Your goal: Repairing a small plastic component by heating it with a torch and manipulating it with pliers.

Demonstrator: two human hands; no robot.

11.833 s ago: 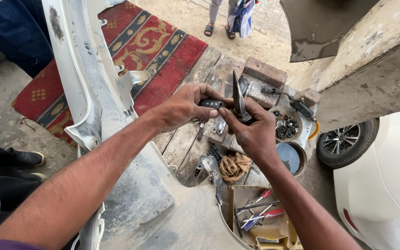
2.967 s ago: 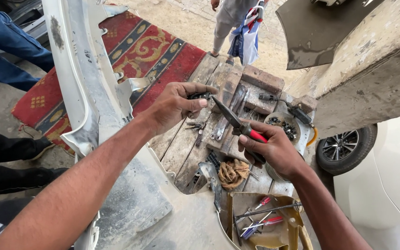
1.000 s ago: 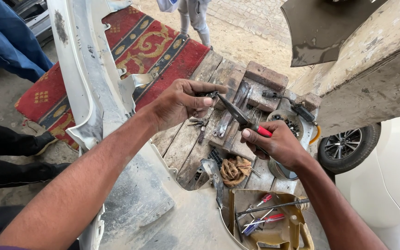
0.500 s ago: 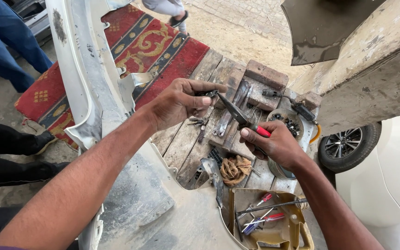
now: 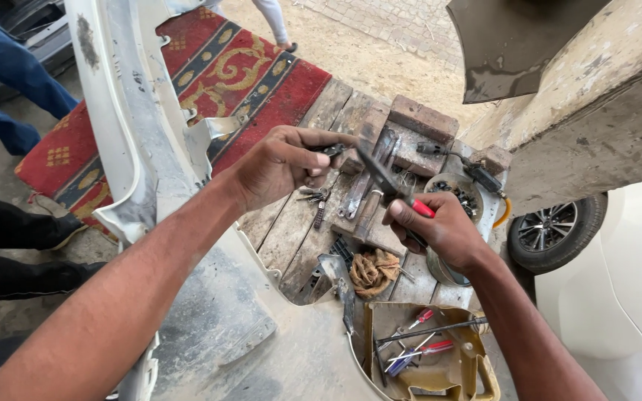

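Bright even daylight, soft shadows, sharp focus, wide-angle edge distortion

A wooden pallet lies on the ground with a rug to its left and bricks on its far end. A car bumper stands left of the pallet. A cut-open container holding screwdrivers sits nearest, and a car wheel is at the right.

One head-worn camera looks steeply down — close over both forearms — toward the wooden pallet.
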